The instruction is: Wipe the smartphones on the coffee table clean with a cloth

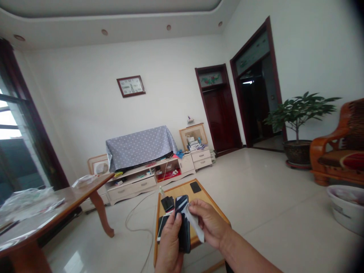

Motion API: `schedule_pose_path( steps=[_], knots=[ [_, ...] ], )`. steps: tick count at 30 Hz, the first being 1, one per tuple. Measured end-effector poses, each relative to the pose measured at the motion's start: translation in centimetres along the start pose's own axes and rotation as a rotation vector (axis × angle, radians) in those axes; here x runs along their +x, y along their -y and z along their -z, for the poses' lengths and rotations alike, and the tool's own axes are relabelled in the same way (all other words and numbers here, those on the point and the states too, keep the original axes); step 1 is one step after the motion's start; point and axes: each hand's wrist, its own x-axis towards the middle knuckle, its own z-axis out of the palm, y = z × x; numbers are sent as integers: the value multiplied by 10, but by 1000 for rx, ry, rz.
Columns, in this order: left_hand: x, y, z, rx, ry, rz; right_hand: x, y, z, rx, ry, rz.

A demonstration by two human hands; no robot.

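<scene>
A black smartphone (182, 223) sits in our left hand (169, 242), just above the worktop (182, 193). It stands up on its end and leans a little. Our left hand wraps around it, with the fingers curled on the back and the thumb out of sight behind it.

Our right hand (207, 223) is close beside it and pinches a white cloth (195, 223) between the thumb and fingers. The cloth touches the shiny front of the phone and hangs down past our hand. Neither hand is spread flat.

The worktop is a low wooden board with a darker edge. On it we see another black phone (167, 203) and a phone with a pale edge (162, 227), both near our left hand. A small black square (195, 187) lies by the far corner, and a little clear bottle (161, 190) stands at the far edge.

A white cord (136, 223) curls on the shiny floor. To the left is a wooden table (61, 197) with clear plastic on it. Far ahead is a low cabinet (142, 178) under a dotted cloth, with a clock (131, 86) on the wall above.
</scene>
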Motion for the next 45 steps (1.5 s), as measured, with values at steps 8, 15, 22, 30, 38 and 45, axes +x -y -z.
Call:
schedule_pose_path(
  steps=[8,15,22,30,38,45],
  knots=[
    [0,-2,-4,-6,21,0,-1,-1,1,80,43,-24],
    [0,0,-5,29,29,24,17,19,3,111,-72,-14],
    [6,0,-1,-33,12,14,-3,-12,4,113,34,-62],
    [6,1,-4,-36,26,27,15,10,2,80,-29,-5],
    [16,-5,1,-19,-91,-28,-26,-33,4,-11,34,-143],
    [10,2,-4,-5,20,-29,5,-4,3,42,-29,-5]
  ],
)
